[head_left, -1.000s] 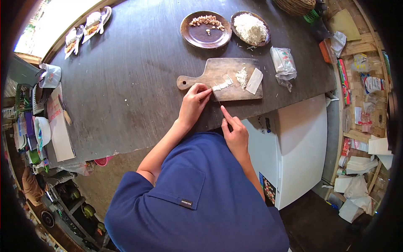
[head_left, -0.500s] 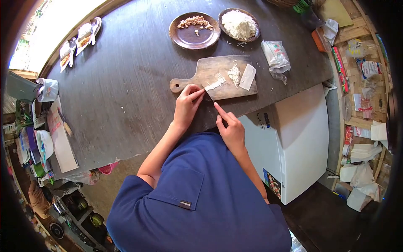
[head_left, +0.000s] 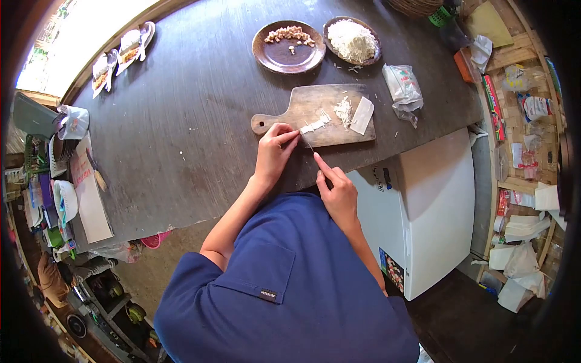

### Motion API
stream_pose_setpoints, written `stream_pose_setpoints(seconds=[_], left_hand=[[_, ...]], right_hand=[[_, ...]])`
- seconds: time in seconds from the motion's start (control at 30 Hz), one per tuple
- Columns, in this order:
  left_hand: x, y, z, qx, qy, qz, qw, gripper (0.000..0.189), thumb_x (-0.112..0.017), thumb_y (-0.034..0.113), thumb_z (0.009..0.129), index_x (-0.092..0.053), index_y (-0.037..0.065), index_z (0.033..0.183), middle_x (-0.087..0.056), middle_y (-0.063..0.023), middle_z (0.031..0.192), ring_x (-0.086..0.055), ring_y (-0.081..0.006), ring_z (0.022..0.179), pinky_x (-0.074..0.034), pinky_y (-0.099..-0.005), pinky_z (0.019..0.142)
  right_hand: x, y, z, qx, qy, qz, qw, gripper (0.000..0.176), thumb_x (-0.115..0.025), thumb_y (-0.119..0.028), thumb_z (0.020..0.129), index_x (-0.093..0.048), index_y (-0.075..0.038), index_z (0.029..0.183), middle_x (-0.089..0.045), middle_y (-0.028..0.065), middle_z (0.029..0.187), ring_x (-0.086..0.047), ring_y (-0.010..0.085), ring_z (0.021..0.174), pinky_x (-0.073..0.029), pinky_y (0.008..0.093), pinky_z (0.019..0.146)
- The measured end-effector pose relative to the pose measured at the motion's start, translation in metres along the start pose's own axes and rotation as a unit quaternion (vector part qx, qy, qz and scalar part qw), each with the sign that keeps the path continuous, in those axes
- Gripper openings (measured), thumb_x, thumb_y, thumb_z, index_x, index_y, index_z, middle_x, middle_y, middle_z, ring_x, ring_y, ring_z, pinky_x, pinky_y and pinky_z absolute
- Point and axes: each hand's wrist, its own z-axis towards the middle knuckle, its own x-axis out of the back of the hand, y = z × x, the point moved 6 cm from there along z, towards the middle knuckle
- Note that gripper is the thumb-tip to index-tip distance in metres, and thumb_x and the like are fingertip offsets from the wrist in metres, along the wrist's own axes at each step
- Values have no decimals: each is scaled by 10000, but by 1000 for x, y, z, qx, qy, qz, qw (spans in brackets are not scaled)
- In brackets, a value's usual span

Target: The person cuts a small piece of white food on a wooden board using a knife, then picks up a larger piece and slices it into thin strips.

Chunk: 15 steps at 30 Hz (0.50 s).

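Note:
My left hand (head_left: 276, 152) is at the near left edge of the wooden cutting board (head_left: 302, 103), its fingertips pinching the end of a thin white piece (head_left: 307, 129). My right hand (head_left: 336, 191) is closed round a small knife (head_left: 310, 144), index finger stretched along it; the thin blade points at the white piece, and the handle is mostly hidden in my palm. Further right on the board lie a small heap of white slivers (head_left: 343, 111) and a flat white slab (head_left: 362, 115).
Behind the board are a brown plate (head_left: 272, 60) with small tan pieces and a plate of white shreds (head_left: 351, 42). A plastic packet (head_left: 402, 86) lies to the right. A white appliance (head_left: 437, 206) stands below the table's right edge.
The view has shifted slightly, so the board and plates appear a little lower and further right. The knife blade's angle has changed slightly and it now looks brighter.

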Motion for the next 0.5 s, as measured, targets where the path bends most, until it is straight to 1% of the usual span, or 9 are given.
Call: stream_pose_setpoints(seconds=[0.07, 0.3, 0.37, 0.4, 0.5], left_hand=[[0, 3, -1, -3, 1, -7, 1000, 191, -804, 31, 906, -813, -2, 1094, -719, -113, 1052, -732, -243, 920, -591, -345, 825], [-2, 2, 0, 11, 5, -11, 1000, 194, -801, 23, 904, -814, -4, 1096, -721, -113, 1054, -735, -241, 931, -595, -339, 825], [1, 5, -1, -5, 3, -23, 1000, 196, -802, 22, 903, -816, -1, 1097, -723, -110, 1055, -736, -238, 921, -596, -340, 823], [0, 2, -1, 9, 1, -15, 1000, 208, -812, 24, 901, -826, 25, 1109, -737, -86, 1046, -733, -201, 931, -590, -324, 835], [-2, -3, -1, 21, -7, -23, 999, 213, -816, 23, 894, -828, 27, 1107, -737, -82, 1040, -730, -191, 933, -590, -321, 830]], right_hand=[[-1, 3, -3, -5, -7, -8, 1000, 492, -675, -213, 1006, -669, -361, 1476, -620, 88, 835, -677, 321, 712, -565, 462, 688], [2, -3, 3, 8, 7, 13, 1000, 490, -680, -196, 1004, -678, -351, 1469, -623, 91, 832, -675, 314, 704, -561, 459, 679], [2, -2, 0, 11, 3, 15, 1000, 489, -678, -196, 1006, -678, -349, 1470, -625, 91, 833, -676, 313, 705, -560, 458, 680], [2, 1, -2, 4, -5, 6, 1000, 489, -675, -198, 1008, -674, -349, 1474, -627, 91, 835, -677, 313, 709, -560, 456, 684], [1, 4, 1, -2, -9, 5, 1000, 491, -673, -201, 1011, -670, -352, 1478, -628, 91, 836, -677, 314, 712, -560, 455, 686]])
